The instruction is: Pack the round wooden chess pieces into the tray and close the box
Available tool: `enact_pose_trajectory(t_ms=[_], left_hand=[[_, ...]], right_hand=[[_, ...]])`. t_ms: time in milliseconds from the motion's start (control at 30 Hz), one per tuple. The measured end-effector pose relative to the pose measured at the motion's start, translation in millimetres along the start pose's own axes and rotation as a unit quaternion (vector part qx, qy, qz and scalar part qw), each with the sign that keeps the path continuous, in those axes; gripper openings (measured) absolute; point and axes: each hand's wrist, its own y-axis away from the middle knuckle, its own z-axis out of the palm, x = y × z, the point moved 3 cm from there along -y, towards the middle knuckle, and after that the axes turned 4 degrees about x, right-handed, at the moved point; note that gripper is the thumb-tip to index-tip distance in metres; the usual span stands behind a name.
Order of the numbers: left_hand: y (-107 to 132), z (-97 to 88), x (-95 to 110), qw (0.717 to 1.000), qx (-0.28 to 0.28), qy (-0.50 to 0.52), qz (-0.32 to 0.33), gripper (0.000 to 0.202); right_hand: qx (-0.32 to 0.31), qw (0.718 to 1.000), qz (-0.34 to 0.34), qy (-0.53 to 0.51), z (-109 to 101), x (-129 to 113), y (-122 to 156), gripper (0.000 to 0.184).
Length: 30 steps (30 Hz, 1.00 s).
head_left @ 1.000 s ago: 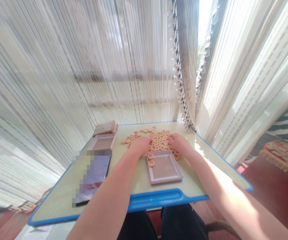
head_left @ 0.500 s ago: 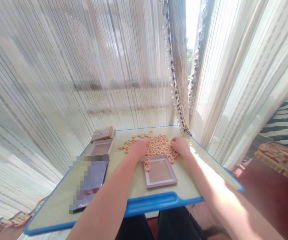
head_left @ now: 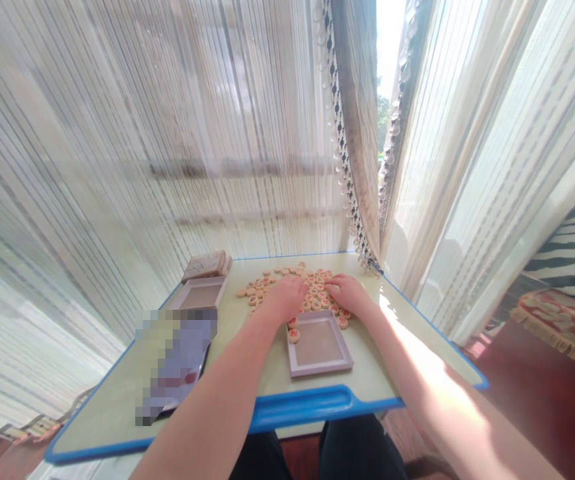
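Note:
Several round wooden Chinese chess pieces [head_left: 317, 305], many with red characters, lie in a loose heap on the pale tabletop. Over the left part of the heap is my left hand [head_left: 287, 298], fingers apart and reaching down among the pieces. From the other side, my right hand [head_left: 350, 293] rests at the heap's right edge with its fingers stretched toward the pieces. Nothing held shows in either hand. Just in front of the heap lies a shallow open box [head_left: 322, 368]. A chess piece [head_left: 294, 335] sits by its left wall, and another behind it is partly covered by my left hand.
At the table's back left lie another shallow box half [head_left: 198, 307] and a patterned box [head_left: 204, 265]. A dark-edged tablet-like device [head_left: 187, 363], partly pixelated, lies on the left. The table has a blue rim [head_left: 302, 407]. String curtains [head_left: 247, 167] hang behind.
My right hand has moved left onto the heap, and its fingers have opened out. My left hand has shifted slightly right and nearer, now partly covering the rear piece in the box.

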Motion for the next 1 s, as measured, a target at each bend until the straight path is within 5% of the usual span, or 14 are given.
enact_pose_trajectory(t_ms=[167,300,667,867,1000], left_hand=[[-2.3,0.2,-6.3,0.990,-0.072,-0.073,-0.093,0.029],[-3.5,4.4,-18.5,0.984,-0.077,-0.069,-0.148,0.031],[-0.1,-2.2,-16.0,0.989,-0.042,-0.027,-0.138,0.039],[-2.8,4.8,-18.7,0.988,-0.054,-0.032,-0.140,0.037],[-4.4,8.0,-27.3,0.986,-0.040,-0.029,-0.162,0.034]], right_hand=[[0.006,0.998,0.065,0.012,2.3,10.6,-2.1,0.030],[0.021,0.995,0.090,0.031,2.1,19.8,-4.4,0.037],[-0.011,0.994,0.112,-0.012,6.5,18.0,-3.0,0.049],[-0.018,0.999,0.033,-0.025,2.8,7.5,-2.3,0.035],[0.002,0.997,0.071,0.013,-4.2,10.4,-0.5,0.033]])
